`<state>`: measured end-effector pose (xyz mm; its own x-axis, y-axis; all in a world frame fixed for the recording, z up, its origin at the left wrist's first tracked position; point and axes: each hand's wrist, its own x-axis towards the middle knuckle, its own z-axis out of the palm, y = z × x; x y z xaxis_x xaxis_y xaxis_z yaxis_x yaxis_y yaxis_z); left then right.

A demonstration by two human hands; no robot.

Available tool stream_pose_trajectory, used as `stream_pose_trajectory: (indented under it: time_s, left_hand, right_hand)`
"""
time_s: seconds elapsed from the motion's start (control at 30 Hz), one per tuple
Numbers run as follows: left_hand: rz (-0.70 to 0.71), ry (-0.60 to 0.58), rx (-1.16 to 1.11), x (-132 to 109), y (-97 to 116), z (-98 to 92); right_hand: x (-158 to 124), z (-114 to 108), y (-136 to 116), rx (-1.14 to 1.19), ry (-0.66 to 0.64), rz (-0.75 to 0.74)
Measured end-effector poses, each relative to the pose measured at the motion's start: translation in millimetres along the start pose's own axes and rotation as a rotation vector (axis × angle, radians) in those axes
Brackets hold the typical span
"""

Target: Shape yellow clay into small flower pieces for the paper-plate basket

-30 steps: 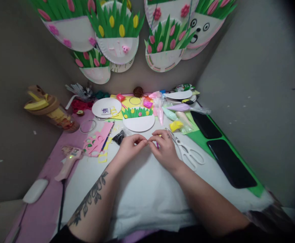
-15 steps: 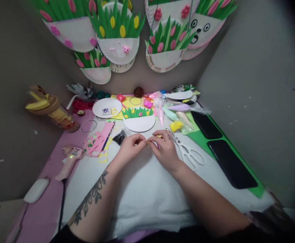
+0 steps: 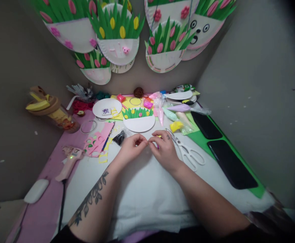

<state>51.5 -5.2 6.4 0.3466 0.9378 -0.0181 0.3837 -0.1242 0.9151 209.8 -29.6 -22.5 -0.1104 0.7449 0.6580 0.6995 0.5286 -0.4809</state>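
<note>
My left hand (image 3: 135, 145) and my right hand (image 3: 164, 145) meet fingertip to fingertip above the white cloth (image 3: 149, 195). Both are closed in a pinch; whatever sits between the tips is too small or too hidden to name. Just beyond them lies a white half-round paper plate (image 3: 139, 125) with green paper grass (image 3: 129, 113) and small yellow and pink flowers. White-handled scissors (image 3: 187, 152) rest beside my right hand. A black plastic bag (image 3: 119, 137) lies close to my left hand.
On the left are a pink glue gun (image 3: 68, 165), pink paper scraps (image 3: 96, 141) and a tall cup (image 3: 53, 109). Yellow clay (image 3: 176, 126), bags of coloured clay (image 3: 171, 114) and two dark phones (image 3: 232, 163) lie right. Decorated paper plates (image 3: 119, 50) hang on the wall.
My fingertips have shifted very slightly, and a speck of yellow between them no longer shows. The things on the table have stayed put.
</note>
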Motion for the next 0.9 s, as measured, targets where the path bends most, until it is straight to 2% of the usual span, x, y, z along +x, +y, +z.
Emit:
stream_pose_trajectory:
  time_s: [0.47,0.7,0.9]
  left_hand:
    - [0.025,-0.001,0.003,-0.9,-2.1,0.1]
    - [0.019,-0.001,0.003,-0.9,-1.9,0.9]
    - [0.009,0.004,0.003,-0.2,1.2,-1.8]
  right_hand:
    - [0.6,-0.3,0.2,-0.004,0.021,0.012]
    - [-0.1,1.5,-1.2,0.008,-0.011,0.017]
    - [0.9,0.8,0.3,0.026,0.037,0.049]
